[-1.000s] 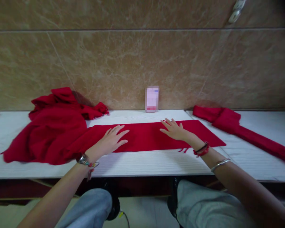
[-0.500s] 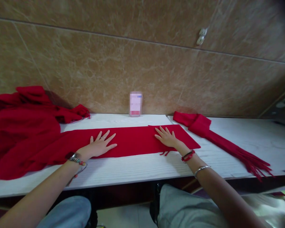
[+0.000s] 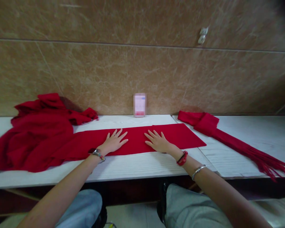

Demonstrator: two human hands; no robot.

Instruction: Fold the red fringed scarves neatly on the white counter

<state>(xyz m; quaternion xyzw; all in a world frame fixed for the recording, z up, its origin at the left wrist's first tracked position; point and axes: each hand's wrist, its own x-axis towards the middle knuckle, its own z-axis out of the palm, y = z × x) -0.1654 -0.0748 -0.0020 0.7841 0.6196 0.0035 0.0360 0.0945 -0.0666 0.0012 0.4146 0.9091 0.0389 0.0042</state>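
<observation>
Both hands are laid flat, palms down, on a long red scarf [image 3: 187,136] that is spread lengthwise across the white table [image 3: 137,165]. The left hand [image 3: 114,142] is set on the scarf's middle, its fingers fanned apart and pointed up and to the right, toward the wall; a ring [image 3: 117,135] is worn on one finger. The right hand [image 3: 158,142] is placed near it, a little to the right, with fingers likewise spread and angled up and to the left, so that the fingertips of the two hands are turned toward each other with a strip of cloth left between them. Nothing is gripped by either hand; the cloth is only pressed under open palms. Both forearms are stretched forward from the lower edge of the view, over the knees. A beaded band [image 3: 98,154] is worn on the left wrist, a red bracelet [image 3: 182,158] and a silver bangle [image 3: 197,170] on the right.

At the left the scarf is merged into a heap of red cloth [image 3: 35,139]. A second, folded scarf [image 3: 218,133] with a fringe is laid at the right, well apart from the hands. A small pink card [image 3: 140,105] is propped against the marble wall [image 3: 133,72].
</observation>
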